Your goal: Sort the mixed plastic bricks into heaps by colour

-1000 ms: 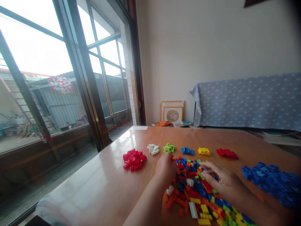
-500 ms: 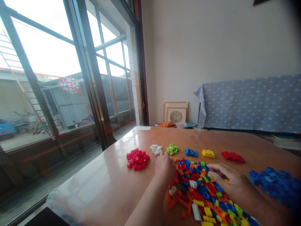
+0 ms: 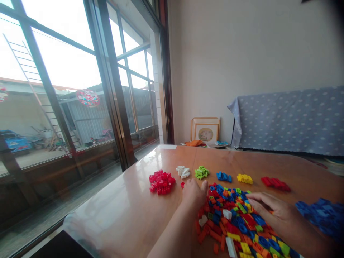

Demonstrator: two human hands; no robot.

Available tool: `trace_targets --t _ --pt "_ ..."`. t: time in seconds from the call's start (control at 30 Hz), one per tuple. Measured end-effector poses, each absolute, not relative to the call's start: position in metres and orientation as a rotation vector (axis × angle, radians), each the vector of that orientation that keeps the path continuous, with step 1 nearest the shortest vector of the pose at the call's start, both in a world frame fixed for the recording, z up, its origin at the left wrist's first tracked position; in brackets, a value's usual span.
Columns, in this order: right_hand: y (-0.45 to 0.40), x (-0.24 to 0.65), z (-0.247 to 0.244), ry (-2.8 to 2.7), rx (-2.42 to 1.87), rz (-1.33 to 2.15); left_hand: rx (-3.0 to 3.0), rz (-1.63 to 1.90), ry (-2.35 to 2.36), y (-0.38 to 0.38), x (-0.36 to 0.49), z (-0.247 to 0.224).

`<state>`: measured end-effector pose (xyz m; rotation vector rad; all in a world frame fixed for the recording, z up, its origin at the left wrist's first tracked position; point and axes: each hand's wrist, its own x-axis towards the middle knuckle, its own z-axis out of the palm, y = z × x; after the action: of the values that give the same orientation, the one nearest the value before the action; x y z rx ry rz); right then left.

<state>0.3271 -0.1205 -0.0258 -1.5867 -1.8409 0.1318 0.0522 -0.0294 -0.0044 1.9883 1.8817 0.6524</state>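
Observation:
My left hand (image 3: 194,192) is palm down at the far left edge of a mixed heap of toy building bricks (image 3: 232,218). Its thumb stands away from the bent fingers, whose tips are partly hidden. A pinkish-red brick (image 3: 182,185) shows right beside those fingers; whether they touch it I cannot tell. Over the heap's right side is my right hand (image 3: 274,208), thumb and index finger apart, with no brick visible between them. Left of my left hand lies a pile of pinkish-red bricks (image 3: 162,182). White bricks (image 3: 183,172) and light green bricks (image 3: 201,172) lie just beyond it.
Across the brown table (image 3: 113,211) lie small groups of blue bricks (image 3: 224,177), yellow bricks (image 3: 244,178) and red bricks (image 3: 275,183). A larger blue pile (image 3: 322,215) sits at the right. Windows (image 3: 61,71) line the left side; a dotted cloth (image 3: 290,120) hangs behind.
My left hand has drawn back slightly from the white and green bricks, and its thumb now shows apart. The pinkish-red brick has come into sight beside it. My right hand barely moves; the view has turned slightly left.

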Motion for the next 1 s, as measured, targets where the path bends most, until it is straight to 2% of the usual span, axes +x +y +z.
trace_targets --t 0.63,1.0 --pt "-0.122 0.323 -0.009 -1.784 -1.551 0.194 1.887 0.613 2.107 -0.01 0.032 0.0" --pt "-0.131 0.311 0.005 -1.733 -1.542 0.195 2.044 0.605 1.984 -0.01 0.039 -0.006"
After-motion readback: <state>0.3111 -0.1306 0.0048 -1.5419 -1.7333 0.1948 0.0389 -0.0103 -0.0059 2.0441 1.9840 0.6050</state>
